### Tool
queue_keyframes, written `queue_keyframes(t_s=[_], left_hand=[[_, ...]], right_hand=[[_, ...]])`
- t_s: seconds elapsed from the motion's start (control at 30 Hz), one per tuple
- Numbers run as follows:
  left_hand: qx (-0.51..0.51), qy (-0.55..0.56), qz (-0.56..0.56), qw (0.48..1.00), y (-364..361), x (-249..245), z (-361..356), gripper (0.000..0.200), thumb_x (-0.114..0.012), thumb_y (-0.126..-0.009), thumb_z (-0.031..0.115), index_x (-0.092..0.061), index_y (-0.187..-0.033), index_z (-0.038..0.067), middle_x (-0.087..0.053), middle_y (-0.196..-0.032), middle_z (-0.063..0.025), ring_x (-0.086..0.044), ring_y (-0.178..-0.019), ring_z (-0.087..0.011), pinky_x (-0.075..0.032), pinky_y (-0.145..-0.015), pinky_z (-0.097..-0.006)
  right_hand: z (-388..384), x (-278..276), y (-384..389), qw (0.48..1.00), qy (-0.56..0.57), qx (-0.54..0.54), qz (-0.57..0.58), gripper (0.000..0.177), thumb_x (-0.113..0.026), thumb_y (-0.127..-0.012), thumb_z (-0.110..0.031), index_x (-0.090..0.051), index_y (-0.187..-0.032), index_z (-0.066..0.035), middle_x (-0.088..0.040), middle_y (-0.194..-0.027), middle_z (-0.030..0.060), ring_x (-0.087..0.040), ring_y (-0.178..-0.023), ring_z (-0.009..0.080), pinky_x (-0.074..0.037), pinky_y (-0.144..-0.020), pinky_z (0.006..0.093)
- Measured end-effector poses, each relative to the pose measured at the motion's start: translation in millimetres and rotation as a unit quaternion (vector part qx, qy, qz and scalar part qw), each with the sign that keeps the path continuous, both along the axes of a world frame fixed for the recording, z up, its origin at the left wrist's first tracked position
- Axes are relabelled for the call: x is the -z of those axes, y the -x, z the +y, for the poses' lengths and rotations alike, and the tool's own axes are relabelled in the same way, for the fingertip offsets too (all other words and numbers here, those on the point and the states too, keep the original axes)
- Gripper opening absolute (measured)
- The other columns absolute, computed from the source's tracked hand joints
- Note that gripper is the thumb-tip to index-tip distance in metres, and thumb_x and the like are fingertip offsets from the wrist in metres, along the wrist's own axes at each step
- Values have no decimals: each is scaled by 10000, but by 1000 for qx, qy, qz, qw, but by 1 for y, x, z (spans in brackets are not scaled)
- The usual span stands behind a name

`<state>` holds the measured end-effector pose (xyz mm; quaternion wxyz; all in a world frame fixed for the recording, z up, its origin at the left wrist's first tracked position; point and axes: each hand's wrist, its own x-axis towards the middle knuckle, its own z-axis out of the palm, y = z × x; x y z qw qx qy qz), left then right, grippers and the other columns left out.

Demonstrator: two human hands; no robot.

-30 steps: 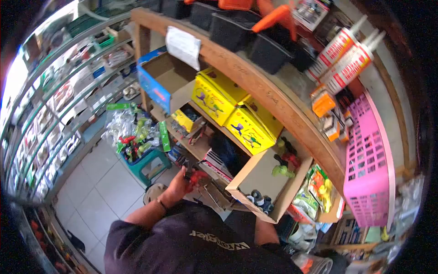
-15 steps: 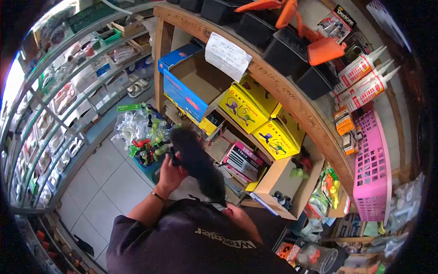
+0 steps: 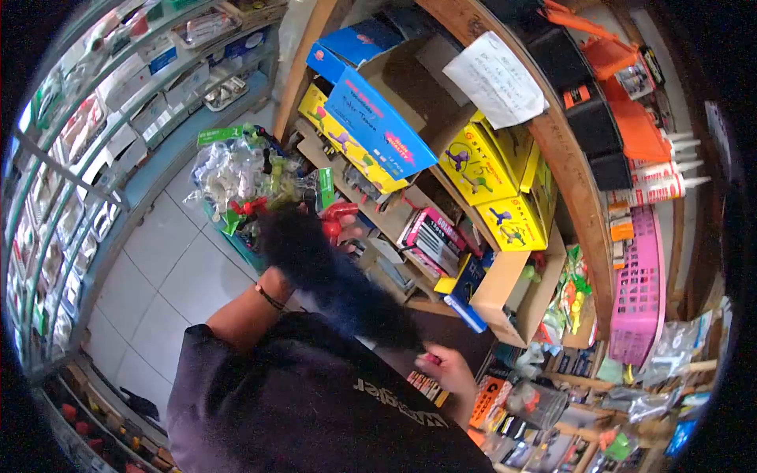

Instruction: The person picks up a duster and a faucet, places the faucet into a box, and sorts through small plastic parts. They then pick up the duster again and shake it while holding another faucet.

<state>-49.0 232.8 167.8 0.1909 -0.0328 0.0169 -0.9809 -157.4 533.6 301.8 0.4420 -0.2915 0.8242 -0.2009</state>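
My right hand [image 3: 448, 377] grips the thin handle end of a black feather duster [image 3: 347, 292], which slants up and left across my front. The duster hides much of my left hand [image 3: 352, 234], whose fingertips show beyond it. Those fingers are wrapped round a red plastic tap [image 3: 337, 221] with a green header card [image 3: 325, 188]. Close to its left, a heap of bagged plastic taps [image 3: 240, 175], clear, green and red, fills a teal basket [image 3: 251, 256] on the floor side.
A blue open carton [image 3: 378, 130] and yellow tap boxes [image 3: 512, 221] stand on the wooden shelf. An open cardboard box [image 3: 497, 307] sits lower right. Beyond it is a pink basket [image 3: 637, 292]. A barred display rack [image 3: 102, 158] lines the left, beside white floor tiles [image 3: 177, 284].
My left hand now shows a red tap and green card beside the duster. My right hand has moved right and down with the handle, and the view has shifted.
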Motion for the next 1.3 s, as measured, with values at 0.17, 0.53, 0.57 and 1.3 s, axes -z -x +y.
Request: queue_keyframes(t_s=[0.17, 0.53, 0.57, 1.3], left_hand=[[29, -26, -38, 999, -4, -2, -7, 636, -329, -840, 523, -344, -1282, 65, -451, -1244, -140, -464, -1100, -311, -356, -940, -456], [-47, 64, 26, 997, -34, -28, -25, 599, -266, -871, 533, -324, -1302, 122, -453, -1237, -138, -494, -1056, -329, -401, -889, -456], [-62, 63, 27, 996, -37, -28, -24, 599, -266, -871, 533, -324, -1302, 122, -453, -1237, -138, -494, -1056, -329, -401, -889, -456], [-105, -4, -28, 994, -57, -42, -25, 656, -278, -845, 588, -341, -1289, 110, -465, -1211, -156, -487, -1055, -334, -380, -897, -507]], right_hand=[[10, -3, -23, 999, 43, -7, 1, 243, -607, -808, -143, -561, -1001, -4, -602, -718, 49, -516, -614, 84, -431, -582, 234], [-3, -11, -29, 991, 62, -109, 52, 242, -623, -793, -160, -572, -976, -10, -597, -690, 50, -504, -604, 66, -427, -553, 227], [-9, -9, -26, 989, 62, -123, 52, 242, -623, -793, -160, -572, -976, -10, -597, -690, 50, -504, -604, 66, -427, -553, 227], [-7, -31, 13, 999, -6, 22, -49, 191, -656, -764, -167, -577, -794, 4, -516, -607, -24, -442, -537, 33, -362, -472, 204]])
